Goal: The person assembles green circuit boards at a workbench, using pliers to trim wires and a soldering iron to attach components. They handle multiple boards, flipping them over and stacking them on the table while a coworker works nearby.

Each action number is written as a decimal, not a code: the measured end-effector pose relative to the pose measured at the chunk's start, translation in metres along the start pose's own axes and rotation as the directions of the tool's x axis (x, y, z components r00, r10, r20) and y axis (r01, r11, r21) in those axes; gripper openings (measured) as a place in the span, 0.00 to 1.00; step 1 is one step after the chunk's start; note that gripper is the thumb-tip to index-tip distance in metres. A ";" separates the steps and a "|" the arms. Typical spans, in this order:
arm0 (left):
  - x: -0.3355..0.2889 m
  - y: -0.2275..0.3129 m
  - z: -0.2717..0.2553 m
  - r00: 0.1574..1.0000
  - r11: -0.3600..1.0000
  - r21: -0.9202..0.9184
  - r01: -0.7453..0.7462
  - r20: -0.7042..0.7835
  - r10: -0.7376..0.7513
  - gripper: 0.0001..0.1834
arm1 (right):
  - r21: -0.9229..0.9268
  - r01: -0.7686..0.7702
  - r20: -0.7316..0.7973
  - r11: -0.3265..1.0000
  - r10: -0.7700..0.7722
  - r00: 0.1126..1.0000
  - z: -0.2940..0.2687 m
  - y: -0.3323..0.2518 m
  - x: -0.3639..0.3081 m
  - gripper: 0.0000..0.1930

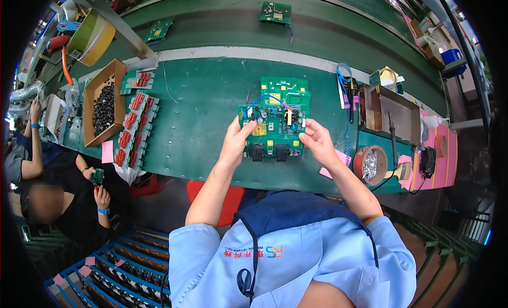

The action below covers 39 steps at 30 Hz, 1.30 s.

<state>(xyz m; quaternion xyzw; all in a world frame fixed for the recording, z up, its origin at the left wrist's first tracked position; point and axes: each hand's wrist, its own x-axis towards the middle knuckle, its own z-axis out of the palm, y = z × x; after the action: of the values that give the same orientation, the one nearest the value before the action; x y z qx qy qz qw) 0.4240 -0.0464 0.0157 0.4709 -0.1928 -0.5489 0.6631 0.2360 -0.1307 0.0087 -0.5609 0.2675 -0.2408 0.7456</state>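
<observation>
Between my hands is a green circuit board with black blocks along its near edge, a yellow transformer and a blue wire arching over it. My left hand grips its left edge, thumb on top near the small capacitors. At the right edge, my right hand pinches the board between thumb and fingers. Just beyond lies a second green board, partly covered by the one I hold. Both boards are over the green tabletop.
To the left are rows of red parts on grey strips and a cardboard box of small black parts. Right stand a soldering iron, a metal tray and a round tin. Beyond, a conveyor carries boards. Co-workers sit left.
</observation>
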 end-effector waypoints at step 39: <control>-0.001 -0.026 -0.023 0.996 0.983 0.163 0.082 0.011 -0.085 0.19 | 0.089 -0.177 0.019 0.980 0.176 0.984 0.001 0.001 -0.008 0.17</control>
<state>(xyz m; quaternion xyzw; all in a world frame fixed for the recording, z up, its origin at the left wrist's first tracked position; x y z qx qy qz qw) 0.4271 -0.0345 -0.0163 0.5261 -0.2227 -0.5631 0.5972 0.2312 -0.1247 0.0089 -0.5019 0.3007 -0.1825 0.7902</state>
